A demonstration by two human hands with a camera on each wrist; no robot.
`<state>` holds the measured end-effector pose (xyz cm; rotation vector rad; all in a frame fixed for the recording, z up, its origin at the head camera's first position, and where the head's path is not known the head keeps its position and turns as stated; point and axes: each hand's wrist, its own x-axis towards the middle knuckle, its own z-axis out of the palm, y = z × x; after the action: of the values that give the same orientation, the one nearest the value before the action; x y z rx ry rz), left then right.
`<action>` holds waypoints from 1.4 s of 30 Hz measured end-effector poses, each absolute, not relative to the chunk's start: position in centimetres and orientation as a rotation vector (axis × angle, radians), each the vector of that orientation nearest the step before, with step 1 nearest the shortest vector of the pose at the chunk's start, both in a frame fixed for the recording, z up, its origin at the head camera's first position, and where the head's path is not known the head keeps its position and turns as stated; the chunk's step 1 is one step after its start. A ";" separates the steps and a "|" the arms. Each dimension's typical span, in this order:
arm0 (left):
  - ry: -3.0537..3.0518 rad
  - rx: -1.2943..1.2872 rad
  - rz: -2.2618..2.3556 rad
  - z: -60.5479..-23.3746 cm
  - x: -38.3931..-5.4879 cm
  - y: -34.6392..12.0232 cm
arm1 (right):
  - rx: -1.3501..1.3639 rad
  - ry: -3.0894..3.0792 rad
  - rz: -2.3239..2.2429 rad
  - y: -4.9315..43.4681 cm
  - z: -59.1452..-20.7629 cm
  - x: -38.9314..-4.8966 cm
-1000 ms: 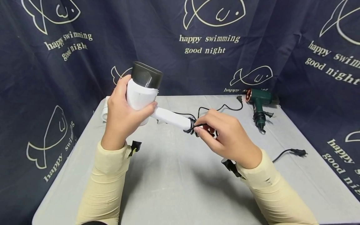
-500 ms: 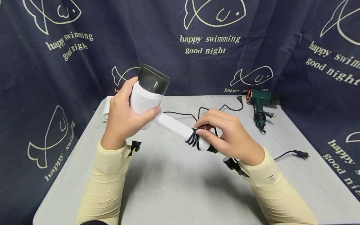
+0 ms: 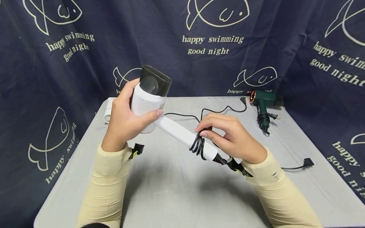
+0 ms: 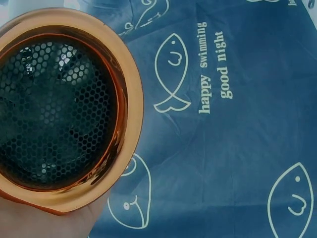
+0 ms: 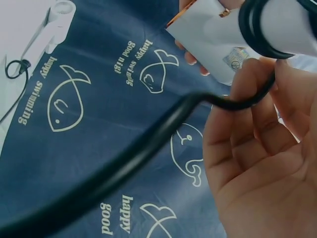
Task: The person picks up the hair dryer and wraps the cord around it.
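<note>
A white hair dryer (image 3: 148,100) with a dark nozzle is held above the table, its handle slanting down to the right. My left hand (image 3: 122,117) grips its body, thumb across the front. In the left wrist view the dryer's copper-rimmed mesh intake (image 4: 49,109) fills the left side. A black cord (image 3: 197,146) is looped round the lower handle. My right hand (image 3: 231,134) pinches the cord between thumb and fingers beside these loops. The right wrist view shows the cord (image 5: 148,139) running from the fingers across the foreground.
On the grey table (image 3: 171,196), a dark green hair dryer (image 3: 262,101) lies at the back right, its cord wrapped on its handle. Another white hair dryer (image 3: 107,114) sits at the back left, mostly behind my left hand. A plug (image 3: 308,162) lies near the right edge.
The white hair dryer has shifted slightly right and its handle has tilted further down, showing its lower end. The cord loops sit more openly on the handle. The plug at right has swung round.
</note>
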<state>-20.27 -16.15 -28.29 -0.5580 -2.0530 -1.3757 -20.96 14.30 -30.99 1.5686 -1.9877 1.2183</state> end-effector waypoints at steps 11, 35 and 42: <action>-2.033 -0.549 -1.445 -28.6 -21.1 -16.6 | 1.536 -2.058 1.238 13.9 -32.0 -21.6; -1.776 -0.414 -1.525 -27.7 -21.3 -15.9 | 1.309 -2.367 1.117 11.5 -32.8 -19.4; -1.781 -0.299 -1.520 -28.2 -20.5 -16.1 | 1.291 -2.434 0.911 11.1 -33.0 -18.4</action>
<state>-20.46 -16.12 -28.21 -0.2987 -1.7811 -1.5201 -18.43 11.12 -33.01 1.2909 -2.4338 0.9113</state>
